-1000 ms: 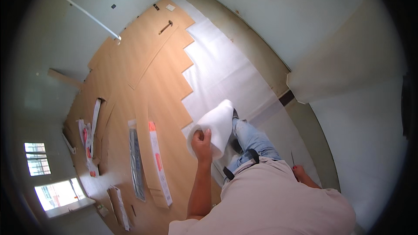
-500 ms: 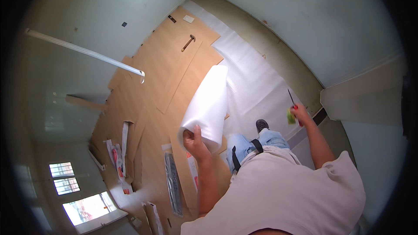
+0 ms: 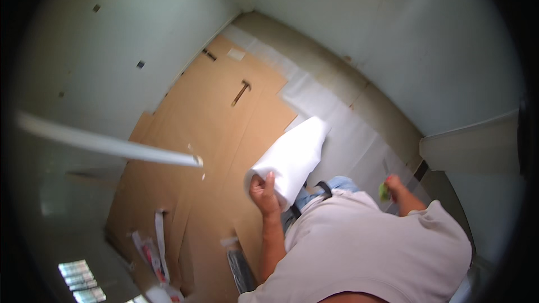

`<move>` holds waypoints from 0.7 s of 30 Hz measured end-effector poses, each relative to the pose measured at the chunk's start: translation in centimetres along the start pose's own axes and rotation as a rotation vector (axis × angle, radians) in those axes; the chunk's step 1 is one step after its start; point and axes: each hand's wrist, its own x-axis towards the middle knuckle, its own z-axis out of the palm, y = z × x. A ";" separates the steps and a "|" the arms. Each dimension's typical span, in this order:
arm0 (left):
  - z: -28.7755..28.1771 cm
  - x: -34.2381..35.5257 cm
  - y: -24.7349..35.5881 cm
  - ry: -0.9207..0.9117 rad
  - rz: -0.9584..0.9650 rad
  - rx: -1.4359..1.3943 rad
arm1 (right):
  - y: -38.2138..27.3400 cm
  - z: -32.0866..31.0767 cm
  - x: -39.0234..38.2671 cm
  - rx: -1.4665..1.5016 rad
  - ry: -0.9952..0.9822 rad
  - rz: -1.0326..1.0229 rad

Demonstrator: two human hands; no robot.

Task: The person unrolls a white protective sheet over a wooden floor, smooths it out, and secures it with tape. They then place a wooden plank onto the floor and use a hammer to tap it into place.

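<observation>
White roll (image 3: 292, 157) in the left fingers (image 3: 263, 191), hammer (image 3: 241, 93) on tan floorboards (image 3: 196, 115)

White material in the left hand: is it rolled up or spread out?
Rolled up: the white material forms a thick tube, and the left hand grips it at its near end.

Planks (image 3: 216, 129) leave room left of the left grip (image 3: 264, 192); a white roll (image 3: 295, 154) blocks rightward.

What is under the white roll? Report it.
Tan floorboards show left of the white roll, pale sheeting to its right; whatever lies directly beneath is covered by the roll.
</observation>
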 end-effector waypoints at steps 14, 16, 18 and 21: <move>12.9 36.4 10.6 -0.300 -0.018 -0.003 | -23.8 16.9 -7.5 -0.027 -0.261 0.007; 15.0 40.9 9.4 -0.269 -0.029 -0.011 | -24.8 18.2 -3.8 -0.064 -0.215 0.034; 15.0 46.6 8.2 -0.241 -0.033 0.077 | -33.9 19.4 0.1 -0.046 -0.297 0.253; 19.9 53.7 4.3 -0.250 -0.199 -0.013 | -36.1 17.2 12.7 0.127 0.013 0.044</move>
